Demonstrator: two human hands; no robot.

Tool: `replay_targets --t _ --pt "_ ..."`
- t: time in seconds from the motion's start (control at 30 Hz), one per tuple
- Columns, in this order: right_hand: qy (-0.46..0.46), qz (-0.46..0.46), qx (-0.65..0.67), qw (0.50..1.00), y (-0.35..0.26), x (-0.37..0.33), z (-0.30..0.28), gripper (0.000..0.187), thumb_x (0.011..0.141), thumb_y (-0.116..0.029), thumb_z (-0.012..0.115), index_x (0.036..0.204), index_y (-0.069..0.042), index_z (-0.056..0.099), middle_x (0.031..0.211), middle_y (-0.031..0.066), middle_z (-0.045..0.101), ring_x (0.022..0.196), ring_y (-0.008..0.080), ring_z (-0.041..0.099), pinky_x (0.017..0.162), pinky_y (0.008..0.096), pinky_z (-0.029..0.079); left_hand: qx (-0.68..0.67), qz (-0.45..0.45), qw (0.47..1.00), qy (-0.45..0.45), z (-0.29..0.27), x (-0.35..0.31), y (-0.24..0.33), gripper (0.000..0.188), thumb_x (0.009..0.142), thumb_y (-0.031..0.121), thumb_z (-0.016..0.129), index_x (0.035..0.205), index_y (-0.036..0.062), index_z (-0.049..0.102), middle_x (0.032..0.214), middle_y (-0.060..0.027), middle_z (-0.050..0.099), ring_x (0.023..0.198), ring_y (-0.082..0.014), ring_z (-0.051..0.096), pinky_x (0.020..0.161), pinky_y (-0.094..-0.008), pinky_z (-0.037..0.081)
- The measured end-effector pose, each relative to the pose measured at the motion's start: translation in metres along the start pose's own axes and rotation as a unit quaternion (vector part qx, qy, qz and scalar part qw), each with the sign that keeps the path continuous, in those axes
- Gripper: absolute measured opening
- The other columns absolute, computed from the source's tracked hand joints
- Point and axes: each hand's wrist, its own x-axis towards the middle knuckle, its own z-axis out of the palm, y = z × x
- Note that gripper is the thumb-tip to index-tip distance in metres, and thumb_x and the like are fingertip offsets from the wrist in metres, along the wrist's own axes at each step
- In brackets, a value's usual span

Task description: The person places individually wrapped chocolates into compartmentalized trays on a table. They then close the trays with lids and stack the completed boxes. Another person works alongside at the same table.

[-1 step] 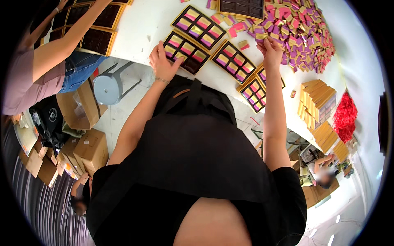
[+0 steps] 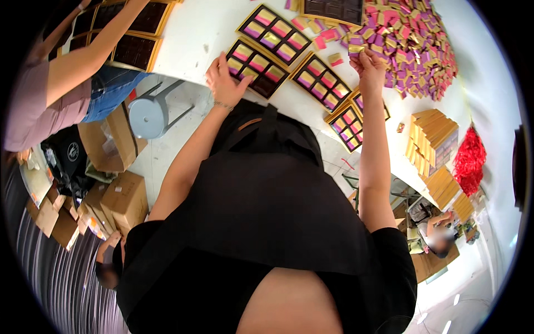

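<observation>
My left hand (image 2: 226, 89) rests at the left end of a dark, gold-edged compartment tray (image 2: 264, 87), fingers spread and thumb over its near edge. Small foil-wrapped pieces in pink, gold and purple sit in most of its compartments; dark bare ones show at the near right. To the right, my right hand (image 2: 369, 69) is raised at the edge of a heap of wrapped pieces (image 2: 417, 53). Between its thumb and fingertips it pinches a gold-and-purple wrapped piece (image 2: 356, 49). A filled tray (image 2: 274, 34) lies just beyond the left-hand one.
More filled trays (image 2: 321, 83) run along the table edge to the right. A dark unfilled tray (image 2: 332, 10) lies beside the heap. Stacked gold-edged boxes (image 2: 428, 139) and red shredded filler (image 2: 470, 161) are farther right. At left, a co-worker's arm (image 2: 92, 58) reaches over trays near a grey stool (image 2: 148, 118).
The whole view has shifted slightly, so the trays appear a little farther right. My left thumb sits slightly lower against the tray; my right hand still pinches the wrapped piece.
</observation>
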Motion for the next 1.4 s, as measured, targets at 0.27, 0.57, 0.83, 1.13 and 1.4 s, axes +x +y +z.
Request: replay_targets --t 0.27,0.57,0.83,1.13,1.4 --pt "-0.161 0.153 -0.163 0.961 0.057 -0.122 0.095 0.025 0.086 -0.009 0.067 0.106 0.004 0.063 0.083 0.0056 0.065 0.072 0.0126 0.062 0.065 0.0276 0.055 -0.008 -0.033 0.999 -0.013 -0.006 -0.003 0.005 0.1 0.068 0.051 0.078 0.144 0.0052 0.031 0.135 -0.017 0.037 0.122 -0.0371 0.033 0.104 -0.0508 0.025" --pt "-0.07 0.148 -0.28 0.946 0.084 -0.147 0.127 0.02 0.082 -0.014 0.071 0.088 0.003 0.061 0.072 0.0112 0.066 0.063 0.0206 0.066 0.058 0.032 0.054 -0.038 -0.043 0.998 -0.025 -0.009 -0.001 0.002 0.09 0.076 0.046 0.073 0.144 0.0043 0.031 0.135 -0.0169 0.037 0.123 -0.0359 0.033 0.104 -0.0513 0.025" --pt "-0.056 -0.002 -0.506 0.861 0.094 -0.146 0.138 0.034 0.082 -0.035 0.069 0.075 -0.005 0.055 0.068 0.016 0.063 0.069 0.0371 0.063 0.061 0.0459 0.047 -0.09 -0.047 0.995 -0.008 -0.008 0.01 -0.012 0.051 0.086 0.026 0.064 0.133 0.0117 0.051 0.126 -0.0138 0.049 0.115 -0.0354 0.042 0.101 -0.0469 0.033" --pt "-0.073 -0.057 -0.544 0.834 0.092 -0.145 0.137 0.033 0.083 -0.035 0.068 0.074 -0.007 0.053 0.066 0.0152 0.061 0.067 0.0375 0.061 0.058 0.0476 0.045 -0.061 -0.098 0.993 -0.005 -0.007 0.007 -0.001 0.05 0.082 0.027 0.067 0.13 0.0187 0.055 0.126 -0.0082 0.051 0.117 -0.032 0.044 0.099 -0.0469 0.034" --pt "-0.138 -0.048 -0.495 0.857 0.094 -0.144 0.129 0.034 0.085 -0.038 0.065 0.078 -0.006 0.055 0.067 0.0176 0.062 0.067 0.0377 0.062 0.058 0.0493 0.046 -0.108 -0.081 0.989 -0.057 -0.022 0.033 -0.008 0.05 0.082 0.032 0.068 0.12 0.0021 0.056 0.111 -0.0158 0.057 0.106 -0.0319 0.052 0.095 -0.0421 0.041"
